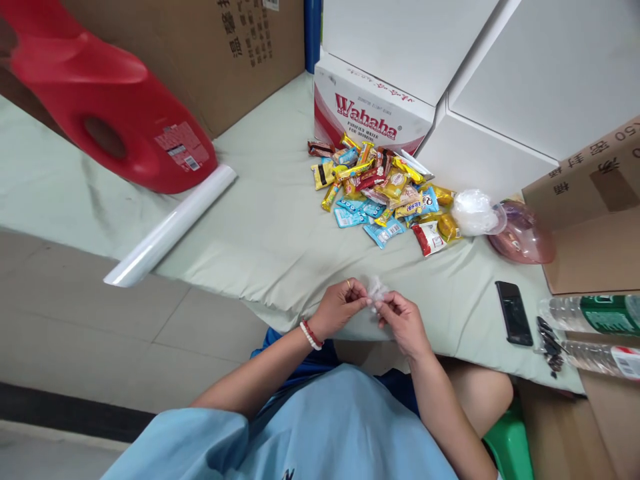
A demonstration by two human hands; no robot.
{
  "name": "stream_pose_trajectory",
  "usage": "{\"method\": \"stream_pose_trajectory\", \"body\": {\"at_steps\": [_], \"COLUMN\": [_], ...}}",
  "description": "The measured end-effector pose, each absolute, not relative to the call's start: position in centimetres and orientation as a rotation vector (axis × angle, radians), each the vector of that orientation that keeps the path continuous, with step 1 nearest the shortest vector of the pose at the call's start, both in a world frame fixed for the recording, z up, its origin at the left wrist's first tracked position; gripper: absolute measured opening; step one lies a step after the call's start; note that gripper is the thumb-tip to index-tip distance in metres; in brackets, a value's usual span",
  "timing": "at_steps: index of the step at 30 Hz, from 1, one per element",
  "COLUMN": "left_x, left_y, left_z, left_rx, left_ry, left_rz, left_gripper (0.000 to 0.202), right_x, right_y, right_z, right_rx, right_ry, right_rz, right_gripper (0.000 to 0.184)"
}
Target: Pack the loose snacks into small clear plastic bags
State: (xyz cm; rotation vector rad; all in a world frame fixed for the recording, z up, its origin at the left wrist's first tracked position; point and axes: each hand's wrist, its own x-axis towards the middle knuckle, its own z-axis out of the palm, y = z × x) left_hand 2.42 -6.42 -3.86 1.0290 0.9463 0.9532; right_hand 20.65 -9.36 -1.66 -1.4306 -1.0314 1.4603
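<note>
My left hand (341, 305) and my right hand (401, 320) meet at the table's near edge. Both pinch a small piece of clear crinkled plastic (376, 291) between their fingertips. The left wrist wears a red and white bracelet, and a ring shows on one finger. Beyond the hands lies a pile of wrapped candies and snack bars (383, 192) in yellow, blue and red wrappers on the pale green tablecloth (270, 227).
A Wahaha carton (367, 113) stands behind the pile. A red jug (107, 107) and a white roll (170, 227) lie at left. A bunched clear bag (475, 212), pink lid (525, 237), black phone (513, 312) and two bottles (595, 333) sit right. Brown cardboard boxes (590, 220) sit at far right.
</note>
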Motion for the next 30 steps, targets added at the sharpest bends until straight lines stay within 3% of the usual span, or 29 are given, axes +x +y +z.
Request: {"method": "stream_pose_trajectory", "body": {"at_steps": [12,18,23,30], "left_x": [-0.8,1.0,2.7,3.8], "left_y": [-5.0,-5.9,-6.3,-7.0], "left_z": [-3.8,-2.1,-1.4,-2.1], "left_rx": [0.706,1.639,1.897,1.531], "left_ry": [0.915,1.040,0.961,1.061], "left_rz": [1.089,1.181,0.921,1.003], "left_gripper": [0.039,0.055,0.019,0.016], "right_x": [24.4,23.1,23.1,21.8], "right_y": [-9.0,-9.0,-8.7,-9.3], "right_z": [-0.9,-0.2,0.5,-0.4], "right_rx": [-1.260,-1.213,-1.270,-1.324], "right_ry": [-0.558,-0.627,-0.590,-0.723], "right_rz": [1.461,1.546,1.549,1.479], "right_gripper": [0.029,0.029,0.039,0.052]}}
